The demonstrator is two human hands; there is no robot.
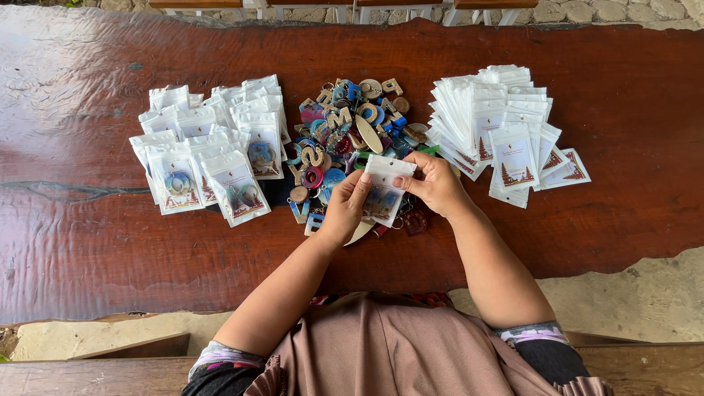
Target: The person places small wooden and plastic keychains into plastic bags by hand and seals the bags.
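Note:
Both hands hold one small white plastic pouch [384, 187] with a bluish keychain inside, just above the near edge of a heap of keychains [352, 125]. My left hand [343, 209] grips the pouch's left side. My right hand [434, 183] pinches its top right edge. The heap holds colourful and wooden letter-shaped keychains, loose on the dark red wooden table [110, 242].
A stack of filled pouches [209, 150] lies left of the heap. A fanned stack of flat white pouches [506, 128] lies to its right. A stone-paved floor shows beyond the table's far edge, and a wooden bench [95, 367] sits below my arms.

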